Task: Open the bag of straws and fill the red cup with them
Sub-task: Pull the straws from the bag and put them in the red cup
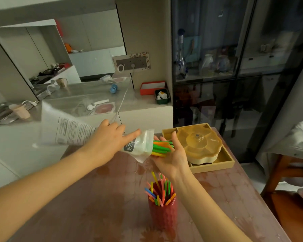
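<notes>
My left hand (108, 138) grips a clear plastic straw bag (73, 131) held sideways above the table, its open mouth pointing right. A bunch of green, orange and yellow straws (162, 148) sticks out of that mouth. My right hand (171, 154) is cupped around these straws, palm up, thumb over them. Below the hands a red cup (163, 217) stands upright on the table, holding several coloured straws (158, 191) that fan out above its rim.
A tan compartment tray (224, 163) with a flower-shaped lidded box (199, 144) sits just right of my right hand. The patterned table (103, 198) ends at the right near a wooden chair (287, 198). A grey counter with clutter lies behind.
</notes>
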A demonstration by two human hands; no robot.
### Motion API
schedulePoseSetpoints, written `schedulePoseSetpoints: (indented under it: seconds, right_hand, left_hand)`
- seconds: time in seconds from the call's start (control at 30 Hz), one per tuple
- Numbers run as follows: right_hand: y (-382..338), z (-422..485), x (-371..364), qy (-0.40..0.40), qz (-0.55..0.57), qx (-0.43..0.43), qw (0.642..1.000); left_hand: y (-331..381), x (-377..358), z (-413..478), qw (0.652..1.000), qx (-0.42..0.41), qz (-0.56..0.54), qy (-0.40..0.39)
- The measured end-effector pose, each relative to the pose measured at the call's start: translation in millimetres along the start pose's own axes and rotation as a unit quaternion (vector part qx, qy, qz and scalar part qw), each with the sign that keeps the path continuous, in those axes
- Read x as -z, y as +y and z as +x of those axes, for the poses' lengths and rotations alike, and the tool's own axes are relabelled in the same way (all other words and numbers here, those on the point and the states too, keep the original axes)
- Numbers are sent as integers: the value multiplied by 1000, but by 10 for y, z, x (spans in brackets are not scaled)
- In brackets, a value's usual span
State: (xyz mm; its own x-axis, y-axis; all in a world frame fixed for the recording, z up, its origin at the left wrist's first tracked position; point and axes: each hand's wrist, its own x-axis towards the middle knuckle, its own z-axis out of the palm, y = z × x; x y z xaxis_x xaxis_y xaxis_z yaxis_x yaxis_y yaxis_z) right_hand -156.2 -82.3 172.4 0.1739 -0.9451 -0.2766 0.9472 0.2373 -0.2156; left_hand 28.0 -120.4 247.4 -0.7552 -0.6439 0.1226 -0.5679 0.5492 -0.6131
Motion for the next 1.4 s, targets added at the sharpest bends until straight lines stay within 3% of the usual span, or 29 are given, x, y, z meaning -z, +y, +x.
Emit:
schedulePoseSetpoints:
  seconds: [0.13,0.27,0.4,0.53,0.73,0.87,0.97,1.07,1.13,1.2,1.27,1.4]
  right_hand:
    - [26,-85,53,-34,-177,29,983]
    - [75,-59,11,-16,-252,48,966]
    - [46,-3,-39,57,-277,131,950]
    - [-98,-49,-140,82,-394,189,896]
    - [-430,-227,-351,18,-534,241,810]
    - [-475,-246,-481,25,-585,268,765]
    - [-401,-197,-635,-47,-578,221,784]
    - [-334,-89,-724,9,-591,240,770]
    - [-312,-49,-786,-33,-592,199,780]
    - [-306,-36,-832,-40,-600,157,783]
    - [-354,-25,-860,5,-635,183,751]
    - [-456,-38,-908,-44,-636,96,765]
  left_hand:
    - [167,-181,-185,980,131,-147,19]
    - [389,-287,-272,966,149,-204,49]
    - [508,-368,-324,953,180,-230,79]
    - [567,-491,-376,931,215,-290,59]
    - [723,-588,-432,889,250,-374,86]
    - [845,-621,-416,860,269,-419,116]
    - [869,-588,-362,830,279,-461,146]
    - [863,-575,-322,808,279,-490,170]
    - [855,-553,-314,794,280,-512,168]
    - [837,-579,-320,793,277,-517,164]
    - [816,-605,-335,798,278,-513,151]
    - [763,-665,-350,798,288,-513,132]
